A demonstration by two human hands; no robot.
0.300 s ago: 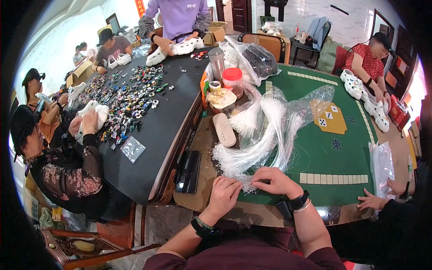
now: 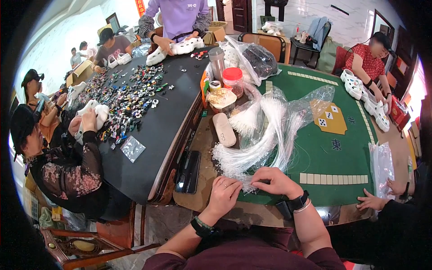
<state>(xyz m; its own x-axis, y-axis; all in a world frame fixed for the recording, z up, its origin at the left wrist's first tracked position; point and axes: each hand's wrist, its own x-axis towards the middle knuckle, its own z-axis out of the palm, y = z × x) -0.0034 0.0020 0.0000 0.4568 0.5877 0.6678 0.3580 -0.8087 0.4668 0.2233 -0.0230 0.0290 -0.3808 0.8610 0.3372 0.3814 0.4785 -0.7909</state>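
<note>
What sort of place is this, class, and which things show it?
Probably an informal shared workroom: small colourful pieces are heaped on the black table, several people handle white clogs, and the green-topped table holds bundled white strands.

Pale marbled walls (image 2: 301,19) are enclosing the room; a dark wooden door (image 2: 241,19) is standing rearward. A black-topped table (image 2: 135,173) is flanking a green-topped table (image 2: 315,150). A carved wooden chair (image 2: 67,245) is occupying the lower left; behind, a blue garment (image 2: 318,29) is draping a black chair (image 2: 310,47). Bright light (image 2: 420,85) is glowing rightward.
</note>
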